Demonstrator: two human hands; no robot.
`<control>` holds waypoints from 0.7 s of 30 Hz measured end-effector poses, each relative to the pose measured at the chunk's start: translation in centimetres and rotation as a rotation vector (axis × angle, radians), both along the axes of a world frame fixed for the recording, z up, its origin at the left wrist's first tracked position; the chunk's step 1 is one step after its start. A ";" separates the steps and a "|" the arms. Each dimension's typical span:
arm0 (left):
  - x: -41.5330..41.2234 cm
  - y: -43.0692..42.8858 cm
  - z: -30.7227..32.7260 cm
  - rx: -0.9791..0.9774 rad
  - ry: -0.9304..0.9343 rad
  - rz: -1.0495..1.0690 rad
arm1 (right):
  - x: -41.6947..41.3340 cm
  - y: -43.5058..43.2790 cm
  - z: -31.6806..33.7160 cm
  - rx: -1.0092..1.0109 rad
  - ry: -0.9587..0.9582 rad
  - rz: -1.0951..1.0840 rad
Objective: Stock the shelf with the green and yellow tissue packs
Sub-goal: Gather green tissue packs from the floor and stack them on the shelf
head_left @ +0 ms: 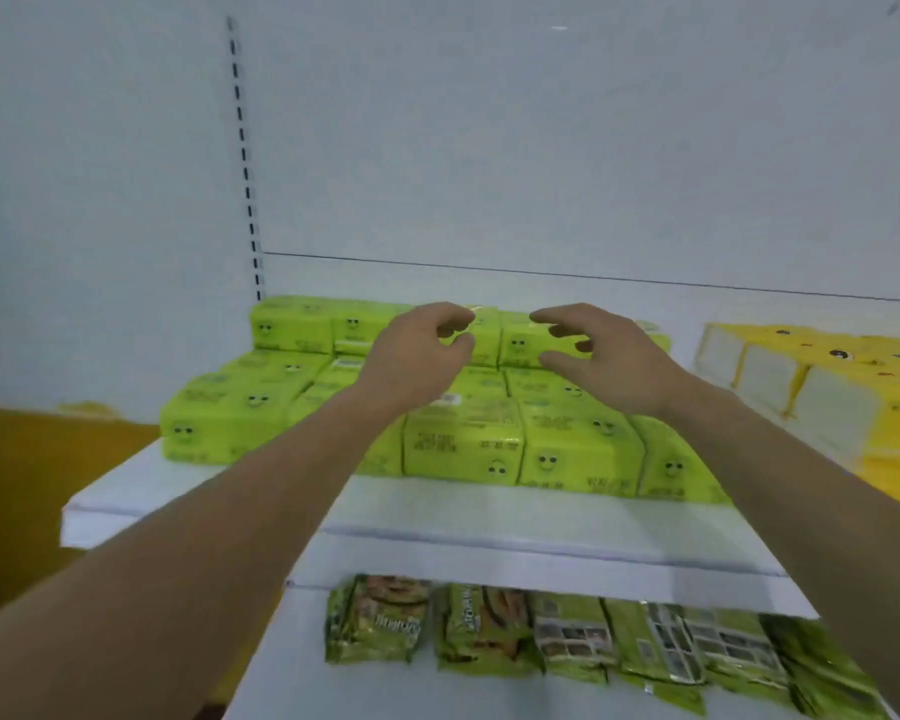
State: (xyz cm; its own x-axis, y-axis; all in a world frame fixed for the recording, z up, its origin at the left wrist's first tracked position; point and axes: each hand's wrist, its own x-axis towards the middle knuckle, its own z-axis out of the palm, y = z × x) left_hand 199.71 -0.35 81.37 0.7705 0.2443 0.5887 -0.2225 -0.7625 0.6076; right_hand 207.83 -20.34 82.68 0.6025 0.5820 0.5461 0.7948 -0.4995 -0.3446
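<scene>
Our left hand [417, 350] and right hand [601, 356] hover loosely curled, holding nothing, above the green packs [463, 444] stacked on the shelf [385, 504]; yellow packs [822, 392] sit rightward, space remains.

A shop: white slotted shelving [437, 517] stocked with tissue packs [463, 444] and snack packets [481, 628].

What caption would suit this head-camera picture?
Left hand and right hand hover empty over green tissue packs beside yellow packs.

White shelf [437, 506] bears green tissue packs [463, 444], with yellow tissue packs [827, 387] nearby.
</scene>
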 end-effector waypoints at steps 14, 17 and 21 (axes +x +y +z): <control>-34.8 12.5 -10.6 -0.657 -0.015 0.486 | -26.3 22.1 -8.8 -0.046 0.280 0.766; -42.2 16.7 -16.8 -0.844 0.044 0.608 | -33.0 28.7 -15.2 -0.196 0.337 0.864; -49.7 20.3 -24.5 -1.073 0.114 0.709 | -39.3 34.8 -23.9 -0.412 0.516 0.878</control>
